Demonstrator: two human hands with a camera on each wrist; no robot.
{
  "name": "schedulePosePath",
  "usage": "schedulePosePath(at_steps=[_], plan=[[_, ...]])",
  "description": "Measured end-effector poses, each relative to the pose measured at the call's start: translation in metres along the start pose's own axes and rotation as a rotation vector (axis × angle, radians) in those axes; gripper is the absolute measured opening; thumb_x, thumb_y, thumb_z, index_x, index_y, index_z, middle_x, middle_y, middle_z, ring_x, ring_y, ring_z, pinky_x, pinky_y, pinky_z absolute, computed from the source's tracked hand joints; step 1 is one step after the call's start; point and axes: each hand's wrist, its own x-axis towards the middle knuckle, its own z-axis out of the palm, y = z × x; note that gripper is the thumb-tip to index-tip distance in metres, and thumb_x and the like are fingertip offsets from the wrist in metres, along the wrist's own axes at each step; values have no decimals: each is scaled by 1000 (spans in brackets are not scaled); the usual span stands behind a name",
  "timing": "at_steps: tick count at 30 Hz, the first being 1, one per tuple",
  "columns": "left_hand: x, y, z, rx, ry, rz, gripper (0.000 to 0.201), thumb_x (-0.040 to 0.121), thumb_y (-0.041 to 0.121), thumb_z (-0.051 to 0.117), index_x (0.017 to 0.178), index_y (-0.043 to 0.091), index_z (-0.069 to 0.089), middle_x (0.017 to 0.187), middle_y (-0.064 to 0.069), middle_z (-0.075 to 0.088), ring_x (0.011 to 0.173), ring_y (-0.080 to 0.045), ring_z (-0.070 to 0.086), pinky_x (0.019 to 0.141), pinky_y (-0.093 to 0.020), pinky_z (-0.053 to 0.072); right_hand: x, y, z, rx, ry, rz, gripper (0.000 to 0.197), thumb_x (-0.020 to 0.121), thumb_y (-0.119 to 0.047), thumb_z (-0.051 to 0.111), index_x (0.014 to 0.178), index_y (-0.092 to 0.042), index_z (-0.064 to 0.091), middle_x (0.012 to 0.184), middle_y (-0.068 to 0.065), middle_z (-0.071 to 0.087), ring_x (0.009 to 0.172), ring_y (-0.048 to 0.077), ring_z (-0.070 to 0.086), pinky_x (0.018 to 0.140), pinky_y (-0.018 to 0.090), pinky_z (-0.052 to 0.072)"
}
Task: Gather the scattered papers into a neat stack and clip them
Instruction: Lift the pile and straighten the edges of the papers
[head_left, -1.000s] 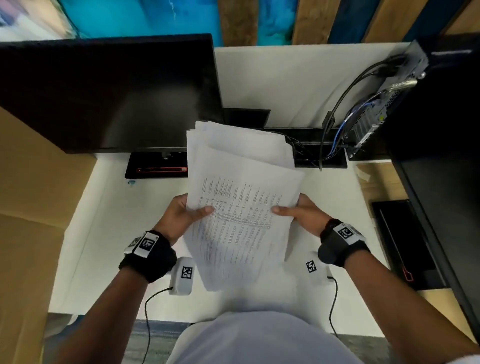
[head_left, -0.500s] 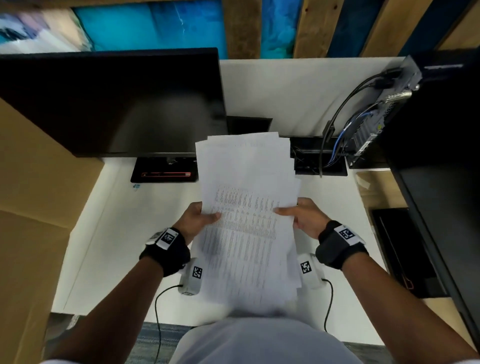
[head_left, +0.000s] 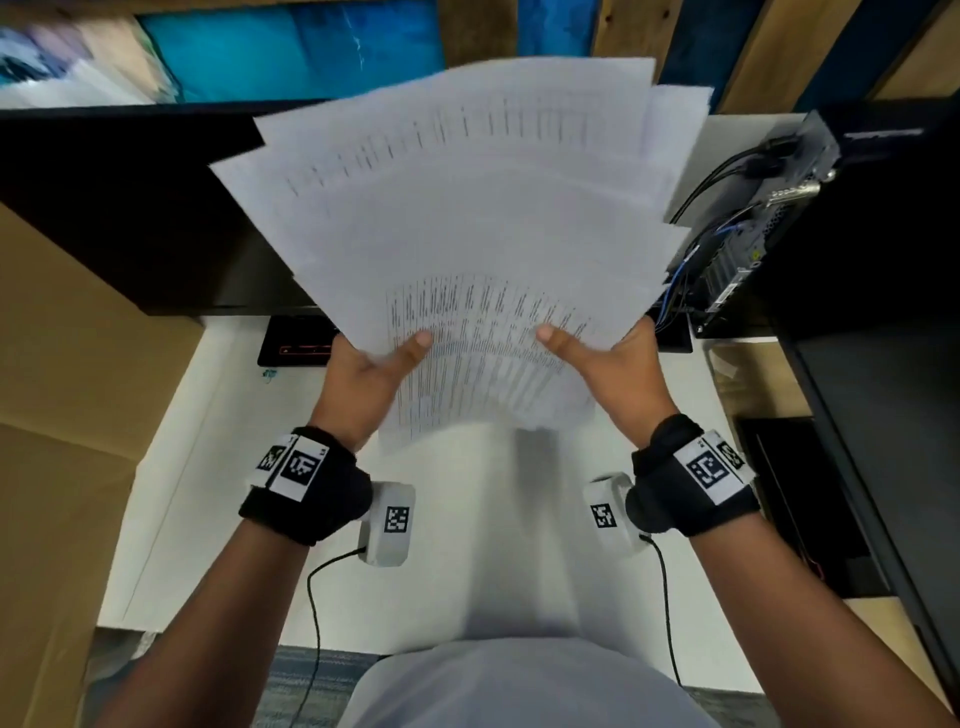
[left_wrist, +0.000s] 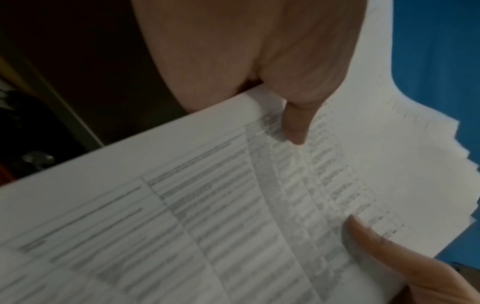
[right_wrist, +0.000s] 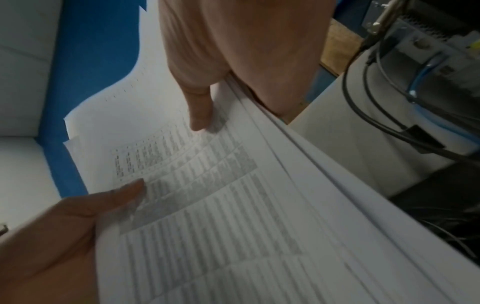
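Two hands pinching one bundle: left hand (head_left: 363, 379) at left edge, thumb (left_wrist: 294, 125) on top sheet, fingers hidden behind; right hand (head_left: 618, 369) at right edge, thumb (right_wrist: 198, 112) likewise on top, fingers hidden behind. Papers (head_left: 478, 234) held up off desk (head_left: 467, 519), fanned unevenly, top corners splayed, printed tables facing viewer. Behind papers: dark monitor (head_left: 130, 208). Right of papers: small computer (head_left: 769, 208) with cables (head_left: 711, 192). Left of desk: cardboard panel (head_left: 67, 415).
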Motion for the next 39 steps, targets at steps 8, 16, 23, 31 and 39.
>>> schedulePosePath(at_steps=[8,16,23,31,39], plan=[[-15,-31,0,1,135,-68,42,75,6,79,107,30,66,111,7,74,110,-14,68,101,-48,51,-10,34,2,22,54,71,35,75,1,79,94,-25,66,93,-13,73,90,4,71,82,22,55],[-11,-11,9,-31,213,21,43,79,-5,73,105,28,64,103,13,75,106,-11,69,97,-37,54,-9,31,13,39,77,42,41,76,7,76,91,-29,63,94,-14,70,85,-5,70,77,13,54],[-11,-16,8,-85,257,-44,45,79,0,74,120,11,60,113,2,72,109,-15,68,99,-36,53,-12,39,7,18,72,65,35,75,1,79,101,-18,66,99,-6,72,88,0,71,76,14,54],[-19,-5,8,-226,312,-24,83,67,70,69,123,10,57,125,-8,67,119,-22,63,102,-39,49,-14,67,-5,-109,4,258,31,74,-4,82,83,-25,62,91,-13,67,84,-4,64,81,20,53],[-9,22,25,-269,523,-124,40,68,53,69,93,30,47,121,-7,58,116,-24,59,101,-41,48,-10,77,-4,-148,-1,236,30,73,-11,84,100,-14,71,102,-2,74,95,8,71,84,21,55]])
